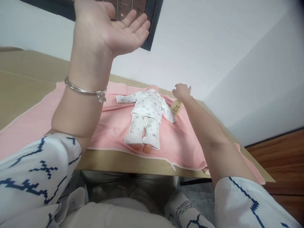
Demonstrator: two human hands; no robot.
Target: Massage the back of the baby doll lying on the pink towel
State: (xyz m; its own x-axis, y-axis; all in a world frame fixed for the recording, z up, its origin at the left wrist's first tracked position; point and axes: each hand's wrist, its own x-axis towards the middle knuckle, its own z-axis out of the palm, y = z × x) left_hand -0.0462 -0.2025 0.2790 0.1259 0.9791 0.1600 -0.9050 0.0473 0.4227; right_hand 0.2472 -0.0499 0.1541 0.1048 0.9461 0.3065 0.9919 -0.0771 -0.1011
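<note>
My left hand (pixel 116 30) is raised high at the upper left, palm showing and fingers stretched out, with nothing in it. A silver bangle (pixel 82 90) circles that wrist. My right hand (pixel 182 91) reaches over the far right part of the pink blanket (pixel 111 126), fingers bent but apart; no held thing shows. A pale yellow item with dark print (pixel 176 107) sits just below that wrist, partly covered by it. Between my arms a baby doll (pixel 148 107) lies on the blanket in white patterned top and trousers, feet towards me. Most of its head is hard to make out.
The blanket covers much of a light wooden table (pixel 106 161), whose front edge is close to my lap. Behind it rises a white wall (pixel 201 38) with a dark-framed window (pixel 152 22). A brown wooden cabinet (pixel 282 158) stands at the right.
</note>
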